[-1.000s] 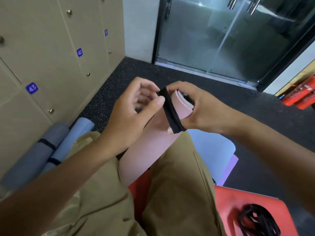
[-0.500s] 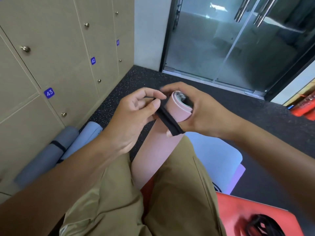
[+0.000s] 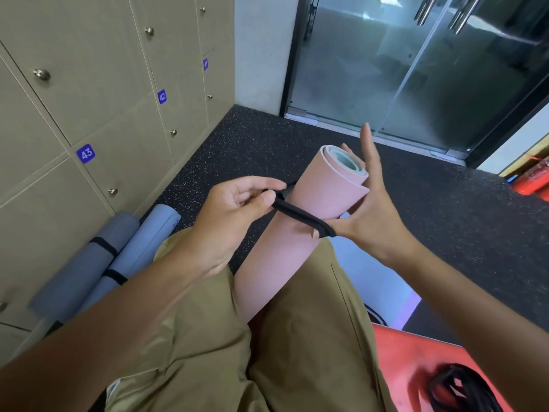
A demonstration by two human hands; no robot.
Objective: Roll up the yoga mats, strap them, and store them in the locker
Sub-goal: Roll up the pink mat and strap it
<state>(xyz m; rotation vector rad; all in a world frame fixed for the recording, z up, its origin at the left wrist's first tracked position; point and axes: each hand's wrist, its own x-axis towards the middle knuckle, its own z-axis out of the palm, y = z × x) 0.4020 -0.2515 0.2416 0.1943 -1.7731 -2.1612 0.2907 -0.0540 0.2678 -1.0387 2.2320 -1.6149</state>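
My left hand (image 3: 234,212) pinches one end of the black strap (image 3: 300,217) between thumb and fingers (image 3: 261,185). The strap crosses the rolled pink mat (image 3: 297,233), which stands tilted between my knees. My right hand (image 3: 371,209) is spread behind the roll, thumb hooked under the strap. Two strapped blue mats (image 3: 118,257) lie on the floor against the lockers (image 3: 89,114).
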